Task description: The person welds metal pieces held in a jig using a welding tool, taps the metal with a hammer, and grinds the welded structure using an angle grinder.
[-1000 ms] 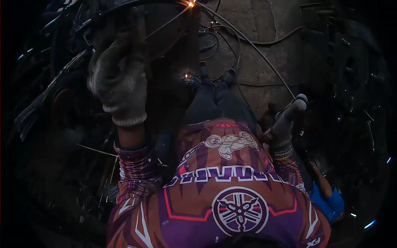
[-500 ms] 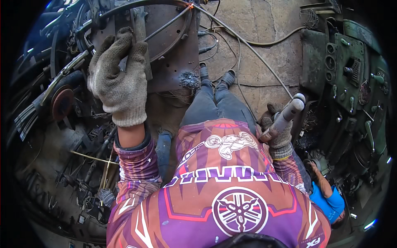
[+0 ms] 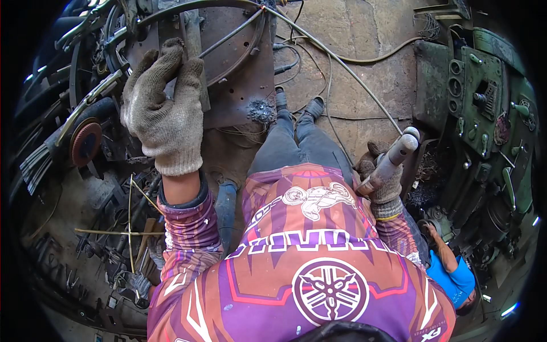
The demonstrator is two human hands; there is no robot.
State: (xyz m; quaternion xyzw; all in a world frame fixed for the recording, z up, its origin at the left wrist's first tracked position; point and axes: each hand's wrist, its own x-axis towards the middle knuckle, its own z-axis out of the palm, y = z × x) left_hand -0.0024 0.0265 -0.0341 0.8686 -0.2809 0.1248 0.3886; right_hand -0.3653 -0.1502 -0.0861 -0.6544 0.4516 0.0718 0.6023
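My right hand [image 3: 387, 185], in a grey knit work glove, is closed round a grey welding electrode holder [image 3: 387, 165]. From its head a long thin welding rod [image 3: 347, 71] slants up to the left. The rod's tip meets a curved dark metal bar [image 3: 199, 4] at the top, where a small orange glow shows. My left hand [image 3: 165, 108], gloved too, lies over a flat metal strip [image 3: 196, 54] on a brown steel plate [image 3: 239, 102]. Its fingers are bent but apart. Whether the palm presses on the strip is hidden.
Cables [image 3: 327, 85] run over the concrete floor. A green machine with levers [image 3: 484, 108] stands at right; below it is a person in a blue shirt [image 3: 453, 273]. Far left hangs a reddish disc [image 3: 86, 141]. Crossed thin sticks [image 3: 130, 232] show among metal parts at lower left.
The bright spark at the rod's tip has dimmed to a small glow. The thin sticks at lower left have shifted and turned. Both my hands stay almost where they were.
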